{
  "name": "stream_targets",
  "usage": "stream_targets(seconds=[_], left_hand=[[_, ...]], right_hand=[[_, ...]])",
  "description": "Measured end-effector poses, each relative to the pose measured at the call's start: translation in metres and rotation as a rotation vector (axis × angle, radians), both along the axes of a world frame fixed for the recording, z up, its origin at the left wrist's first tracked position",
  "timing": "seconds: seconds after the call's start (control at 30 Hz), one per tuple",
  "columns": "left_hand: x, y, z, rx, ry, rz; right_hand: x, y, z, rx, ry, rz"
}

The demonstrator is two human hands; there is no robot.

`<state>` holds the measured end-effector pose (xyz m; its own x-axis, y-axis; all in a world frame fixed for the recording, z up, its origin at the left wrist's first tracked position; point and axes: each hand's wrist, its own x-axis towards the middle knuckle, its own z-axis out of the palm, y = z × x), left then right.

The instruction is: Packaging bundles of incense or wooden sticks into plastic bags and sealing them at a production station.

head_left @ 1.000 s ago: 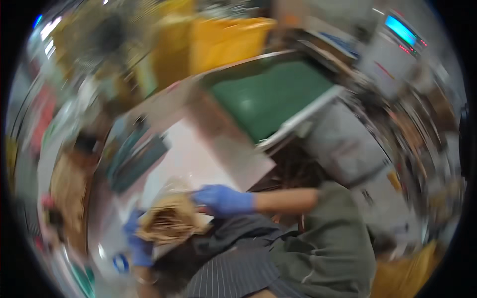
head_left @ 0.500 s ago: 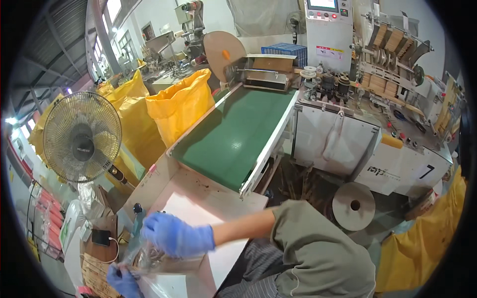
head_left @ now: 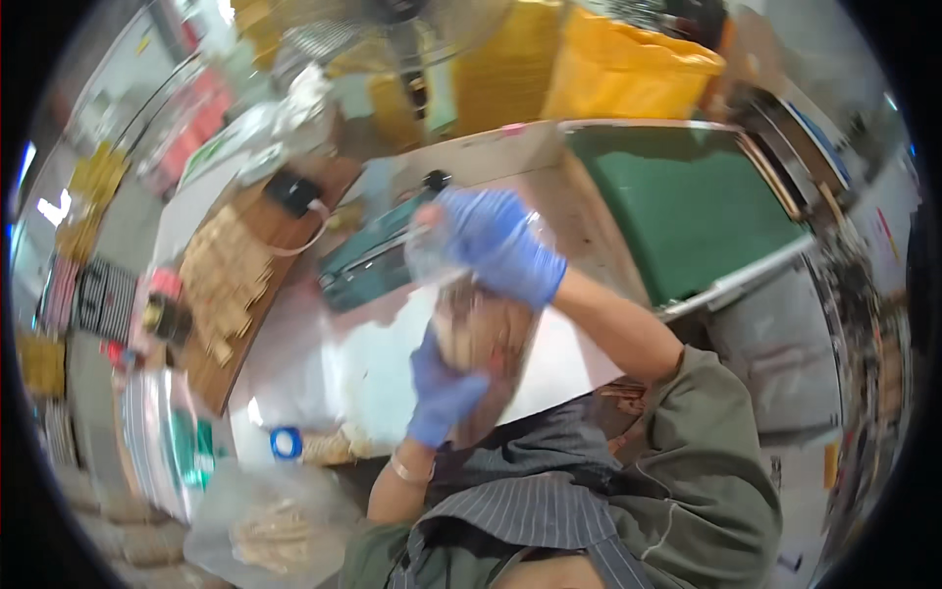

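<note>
Both hands wear blue gloves and are blurred by motion. My left hand (head_left: 442,393) is wrapped round the lower left side of a clear plastic bag (head_left: 481,329) with tan and brownish contents, which I cannot make out clearly. At the bag's upper end my right hand (head_left: 500,245) is closed, with crumpled clear film showing beside its fingers. The bag is held slanted over a white work surface (head_left: 334,358). Just beyond the hands lies a long teal device (head_left: 368,260) with a black knob.
On the left a brown board (head_left: 226,368) bears flat tan wooden pieces (head_left: 221,280) and a black phone-like device (head_left: 292,191). A blue tape roll (head_left: 286,443) lies near the front edge. The green conveyor belt (head_left: 677,206) stands right, a yellow sack (head_left: 628,74) behind, a fan (head_left: 417,88) at the back.
The view has turned left and down. My hands, earlier apart at the lower left with clear film at the left one, are now together on the filled plastic bag.
</note>
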<state>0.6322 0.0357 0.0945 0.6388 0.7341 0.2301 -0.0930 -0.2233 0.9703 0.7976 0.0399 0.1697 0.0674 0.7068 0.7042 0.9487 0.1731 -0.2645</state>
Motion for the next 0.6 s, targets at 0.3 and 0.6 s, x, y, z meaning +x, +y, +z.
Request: stream_targets(seconds=[0.3, 0.6], left_hand=[[0.065, 0.108, -0.109, -0.684, -0.126, -0.077], [0.001, 0.183, -0.133, -0.779, 0.062, 0.024]], right_hand=[[0.022, 0.146, -0.051, 0.012, 0.584, -0.228], [0.078, 0.129, -0.143, -0.079, 1.147, 0.044]])
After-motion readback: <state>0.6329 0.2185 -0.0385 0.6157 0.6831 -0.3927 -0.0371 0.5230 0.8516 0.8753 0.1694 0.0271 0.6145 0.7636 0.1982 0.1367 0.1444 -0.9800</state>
